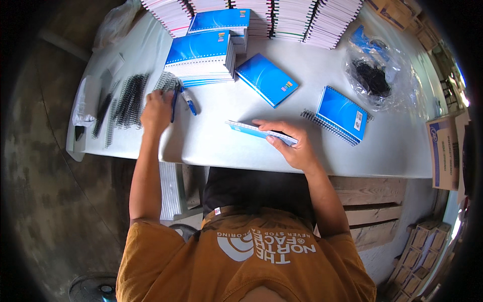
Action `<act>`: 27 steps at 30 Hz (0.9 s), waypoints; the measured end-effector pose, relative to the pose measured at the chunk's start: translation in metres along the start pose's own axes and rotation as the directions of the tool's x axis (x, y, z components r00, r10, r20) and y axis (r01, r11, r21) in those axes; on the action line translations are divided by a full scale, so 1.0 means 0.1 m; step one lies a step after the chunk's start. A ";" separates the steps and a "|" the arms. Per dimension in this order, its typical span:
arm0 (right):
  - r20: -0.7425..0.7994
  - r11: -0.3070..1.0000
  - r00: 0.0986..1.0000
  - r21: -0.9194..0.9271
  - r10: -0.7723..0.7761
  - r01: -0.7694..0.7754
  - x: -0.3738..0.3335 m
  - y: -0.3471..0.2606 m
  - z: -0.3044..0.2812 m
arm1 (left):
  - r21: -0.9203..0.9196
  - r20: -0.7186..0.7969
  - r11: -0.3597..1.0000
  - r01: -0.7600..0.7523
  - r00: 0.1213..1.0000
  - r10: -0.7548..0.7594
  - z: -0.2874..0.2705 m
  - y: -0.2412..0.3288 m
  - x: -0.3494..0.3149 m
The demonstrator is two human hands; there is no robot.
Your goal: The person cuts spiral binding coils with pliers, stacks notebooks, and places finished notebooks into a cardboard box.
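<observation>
My right hand [293, 143] grips a thin blue-covered notebook [254, 132], tilted so its edge shows, above the table's front part. The thumb lies on the near side and the fingers on the far side. My left hand [157, 111] rests at the left among black spiral binding coils [132, 100], its fingers curled at the near end of a grey coil bunch [166, 80]. Whatever those fingertips hold is hidden. Just right of that hand lie a dark blue pen [175, 103] and a blue-and-white marker [189, 102].
Behind my hands stand stacked blue notebooks with punched edges [198, 50]. A loose blue notebook [266, 79] lies beside them. Coil-bound notebooks [343, 115] sit at the right, near a clear bag of black pieces [372, 78]. Thick rows of bound books [287, 20] line the back.
</observation>
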State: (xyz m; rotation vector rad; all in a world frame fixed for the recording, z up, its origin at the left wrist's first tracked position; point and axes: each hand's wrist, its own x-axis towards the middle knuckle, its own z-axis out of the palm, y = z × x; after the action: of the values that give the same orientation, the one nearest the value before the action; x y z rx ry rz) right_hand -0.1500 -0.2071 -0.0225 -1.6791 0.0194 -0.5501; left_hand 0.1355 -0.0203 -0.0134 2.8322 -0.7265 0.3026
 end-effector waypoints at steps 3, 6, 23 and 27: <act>-0.016 1.000 1.000 0.017 0.026 -0.025 -0.03 0.01 0.03 | -0.051 0.082 0.998 0.049 0.996 -0.044 0.09 0.02 -0.01; -0.063 0.999 0.997 0.041 0.031 -0.029 -0.05 0.03 0.02 | -0.290 0.070 0.953 0.091 0.995 -0.074 0.04 -0.06 0.04; -0.115 0.997 0.992 -0.042 0.057 -0.062 -0.06 0.04 0.01 | -0.809 0.245 0.580 -0.095 0.842 0.481 -0.44 0.75 -0.61; -0.092 0.998 0.994 -0.026 0.058 -0.061 -0.06 0.05 -0.01 | -0.897 0.286 0.441 0.015 0.780 0.556 -0.47 0.75 -0.48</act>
State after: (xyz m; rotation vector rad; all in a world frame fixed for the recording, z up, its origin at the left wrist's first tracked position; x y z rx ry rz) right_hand -0.1540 -0.2068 -0.0295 -1.6748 0.1441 -0.5833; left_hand 0.0499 -0.0517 0.0309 1.7213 -1.0732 -0.7279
